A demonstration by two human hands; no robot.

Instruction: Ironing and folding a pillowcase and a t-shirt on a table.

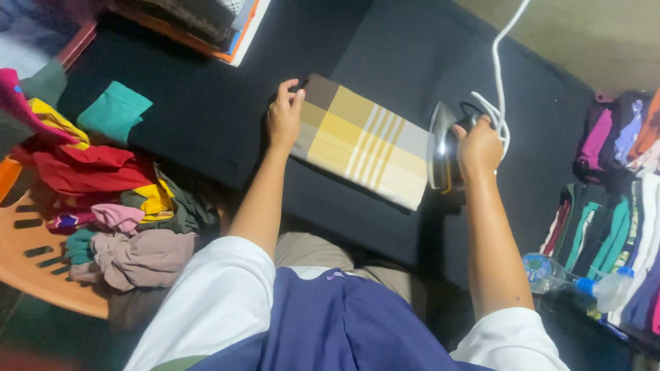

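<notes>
Evidently the left hand (284,115) lies flat on the far-left end of the folded checked cloth (361,139), pinning it to the dark mat (206,110), while the right hand (479,145) grips the iron (443,148), tipped up off its right end.

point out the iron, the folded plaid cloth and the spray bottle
iron (440,148), head view, on its shiny soleplate
folded plaid cloth (361,137), head view, on its yellow middle
spray bottle (550,273), head view, on its clear body

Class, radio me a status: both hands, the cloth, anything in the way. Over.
Left hand flat on checked cloth, pinning its far end. Right hand grips iron, tipped up at cloth's edge. Cord trails clear. Over.
</notes>
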